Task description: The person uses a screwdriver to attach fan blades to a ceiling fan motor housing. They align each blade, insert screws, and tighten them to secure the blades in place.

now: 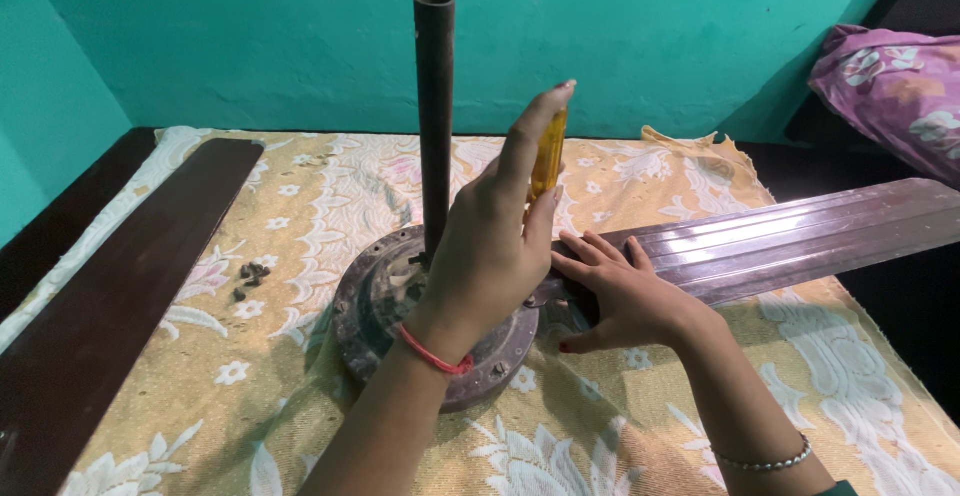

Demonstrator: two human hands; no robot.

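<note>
Fingers of the left hand wrap a yellow-handled screwdriver, held upright over the ceiling-fan motor housing on the floral cloth. Right-hand fingers press flat and spread on the root of the fan blade where it meets the housing. Housing looks heavy and rigid; blade stiff, thin, best steadied near its root. A detached blade lies far left, small screws beside it. No packages or labels show.

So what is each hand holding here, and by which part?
The left hand grips a screwdriver by its yellow handle, held upright. The right hand holds nothing; it presses flat on the fan blade near the motor.
</note>
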